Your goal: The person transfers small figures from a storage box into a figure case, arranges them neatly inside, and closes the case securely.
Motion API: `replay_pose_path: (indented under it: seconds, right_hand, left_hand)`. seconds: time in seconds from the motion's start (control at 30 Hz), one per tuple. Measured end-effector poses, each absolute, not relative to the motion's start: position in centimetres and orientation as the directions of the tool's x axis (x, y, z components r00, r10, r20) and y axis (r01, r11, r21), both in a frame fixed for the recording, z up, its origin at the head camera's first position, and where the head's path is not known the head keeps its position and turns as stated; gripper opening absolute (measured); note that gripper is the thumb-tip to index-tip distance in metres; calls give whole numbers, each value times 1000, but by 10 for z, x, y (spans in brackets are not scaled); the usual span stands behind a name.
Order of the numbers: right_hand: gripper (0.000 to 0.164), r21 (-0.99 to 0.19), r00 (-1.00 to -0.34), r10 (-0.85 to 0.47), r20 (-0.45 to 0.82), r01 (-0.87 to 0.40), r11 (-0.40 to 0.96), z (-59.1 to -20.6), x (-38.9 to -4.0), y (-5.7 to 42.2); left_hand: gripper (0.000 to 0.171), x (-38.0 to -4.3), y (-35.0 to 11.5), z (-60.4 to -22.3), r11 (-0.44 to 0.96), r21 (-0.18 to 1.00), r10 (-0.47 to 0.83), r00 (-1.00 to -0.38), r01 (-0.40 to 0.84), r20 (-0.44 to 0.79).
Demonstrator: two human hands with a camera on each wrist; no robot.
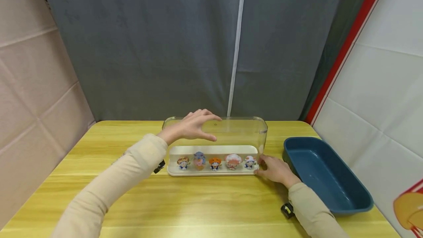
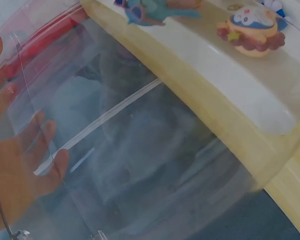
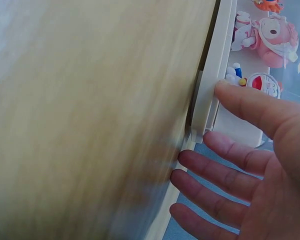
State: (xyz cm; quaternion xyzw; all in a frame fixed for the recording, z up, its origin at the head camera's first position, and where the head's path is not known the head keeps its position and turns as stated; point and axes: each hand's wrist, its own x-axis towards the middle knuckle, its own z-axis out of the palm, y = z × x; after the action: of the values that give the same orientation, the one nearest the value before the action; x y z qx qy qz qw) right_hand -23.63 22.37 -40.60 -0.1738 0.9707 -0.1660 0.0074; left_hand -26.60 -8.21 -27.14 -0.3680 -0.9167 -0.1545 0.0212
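A display case stands on the table, with a clear cover [image 1: 242, 133] over a cream base [image 1: 211, 173]. Several small cartoon figurines stand in a row on the base, among them an orange-capped figurine [image 1: 215, 163] and a pink figurine [image 1: 233, 161]. My left hand [image 1: 195, 126] is held at the cover with thumb and fingers spread apart; contact is unclear. Through the cover, the left wrist view shows the left hand [image 2: 20, 155]. At the base's right front corner, my right hand [image 1: 277, 170] touches the edge with thumb and index finger, the other fingers [image 3: 215, 175] extended.
A deep blue plastic basin [image 1: 325, 175] sits on the right of the wooden table [image 1: 205, 208]. Behind the table hangs a grey curtain [image 1: 148, 54]. White cloth [image 1: 380, 94] with a red border lines the right side, and pale cloth [image 1: 36, 83] the left.
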Motion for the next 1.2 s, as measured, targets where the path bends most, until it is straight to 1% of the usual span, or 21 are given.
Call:
replay_pose_path:
  seconds: [0.47,0.73,1.2]
  right_hand:
    - [28,-324,-939,-341,39,-335,885,-404,-236,225]
    - [30,-326,-947,-321,25,-312,893,-404,-235,225]
    - [32,-334,-950,-312,12,-298,894,-401,-233,226]
  left_hand:
    - [64,-262,-78,-291,677,222,681,-711,702,174]
    - [64,-259,-79,-304,682,243,666,-723,690,185]
    - [64,-259,-80,-313,656,263,672,-706,708,224]
